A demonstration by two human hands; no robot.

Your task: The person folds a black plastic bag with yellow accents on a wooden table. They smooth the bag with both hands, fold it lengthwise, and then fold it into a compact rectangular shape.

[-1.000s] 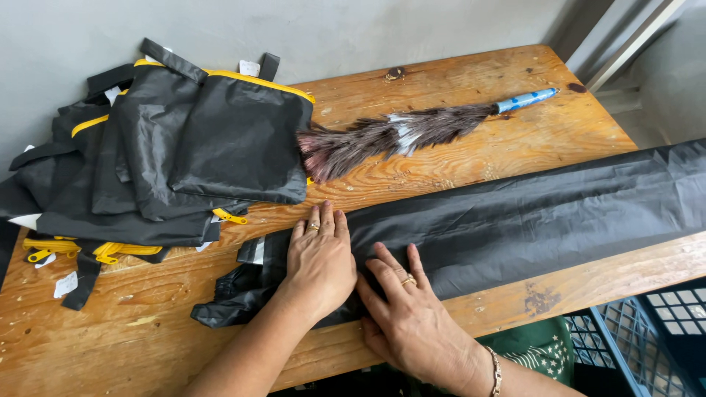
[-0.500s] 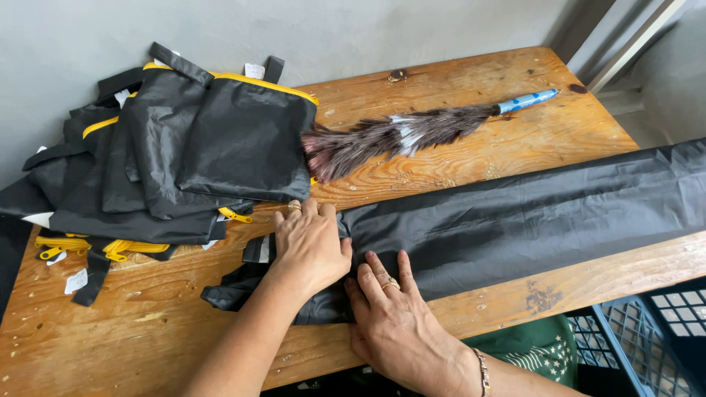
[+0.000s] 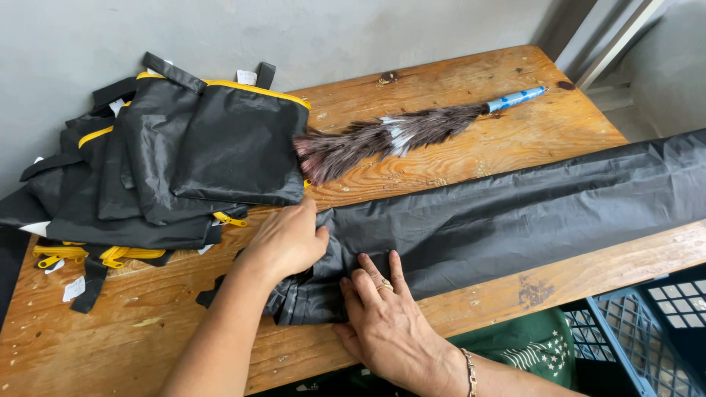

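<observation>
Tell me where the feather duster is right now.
In the head view the feather duster lies on the wooden table toward the far right, its feathers next to the pile of black bags, beyond the long black fabric.
</observation>
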